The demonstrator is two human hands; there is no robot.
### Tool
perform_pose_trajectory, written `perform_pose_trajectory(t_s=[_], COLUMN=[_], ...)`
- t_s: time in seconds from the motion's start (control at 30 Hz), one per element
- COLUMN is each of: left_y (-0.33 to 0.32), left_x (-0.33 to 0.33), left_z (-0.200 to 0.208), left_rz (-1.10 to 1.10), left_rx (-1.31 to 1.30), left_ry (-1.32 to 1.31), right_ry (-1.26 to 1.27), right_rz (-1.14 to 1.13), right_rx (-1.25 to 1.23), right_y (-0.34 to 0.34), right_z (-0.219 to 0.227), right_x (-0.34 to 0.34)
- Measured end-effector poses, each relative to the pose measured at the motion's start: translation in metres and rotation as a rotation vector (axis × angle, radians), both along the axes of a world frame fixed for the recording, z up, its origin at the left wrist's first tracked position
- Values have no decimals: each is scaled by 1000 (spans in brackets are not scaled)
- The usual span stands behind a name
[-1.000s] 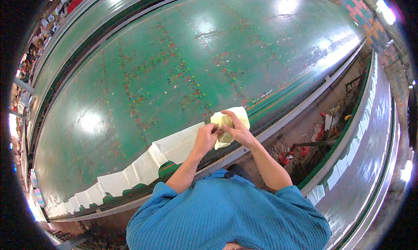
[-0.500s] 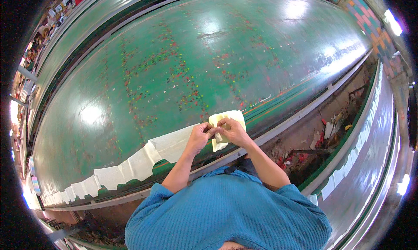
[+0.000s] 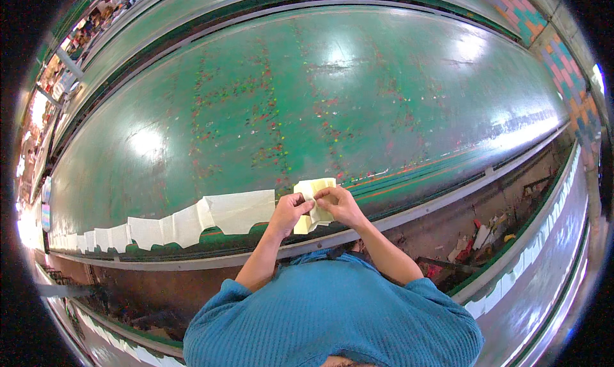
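A small stack of pale yellow cloth-like or paper-like sheets (image 3: 311,187) lies at the near edge of the long green table (image 3: 358,66). Above it my two hands meet, fingertips almost touching. My left hand (image 3: 289,215) is closed in a pinch at the stack's left side. From the right, my right hand (image 3: 340,206) pinches at the top sheet with thumb and forefinger. The exact edge between the fingers is too small to make out. Left of my hands, a row of overlapping white pieces (image 3: 238,212) with cut-out curves lies along the table edge.
Red, yellow and dark paint specks dot the tabletop. A metal rail (image 3: 435,208) runs along its near side. Beyond it, a trough (image 3: 473,229) holds scraps. Another table with white pieces (image 3: 521,258) stands at the right, and a further green table (image 3: 192,12) lies at the back.
The whole view has shifted, so the table and rail sit differently. Both hands stay at the yellow stack; the flap that was raised under my right hand now shows less.
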State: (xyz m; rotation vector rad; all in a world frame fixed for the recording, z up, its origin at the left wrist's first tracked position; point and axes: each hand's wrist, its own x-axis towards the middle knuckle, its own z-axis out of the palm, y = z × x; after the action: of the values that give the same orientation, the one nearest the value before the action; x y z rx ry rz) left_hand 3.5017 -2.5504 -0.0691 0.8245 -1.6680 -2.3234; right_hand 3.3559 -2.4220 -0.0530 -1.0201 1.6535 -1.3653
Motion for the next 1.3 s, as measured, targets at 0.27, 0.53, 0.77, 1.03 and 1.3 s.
perform_pose_trajectory(t_s=[0.27, 0.53, 0.77, 1.03, 1.3], left_y=[41, 37, -4, -6, 54], left_x=[-27, -17, 40, -2, -80], left_z=[-14, 9, 84, 82, -27], left_rz=[143, 540, 891, 690, 53], left_rx=[287, 54, -302, -746, -625], left_ry=[168, 210, 263, -139, -295], right_ry=[-207, -690, -642, -237, 509], right_rz=[90, -173, -266, -129, 75], right_rx=[-40, -190, -584, -71, 84], right_y=[24, 61, 132, 99, 58], right_z=[-9, -25, 45, 24, -62], right_x=[-32, -112, -237, -241, -158])
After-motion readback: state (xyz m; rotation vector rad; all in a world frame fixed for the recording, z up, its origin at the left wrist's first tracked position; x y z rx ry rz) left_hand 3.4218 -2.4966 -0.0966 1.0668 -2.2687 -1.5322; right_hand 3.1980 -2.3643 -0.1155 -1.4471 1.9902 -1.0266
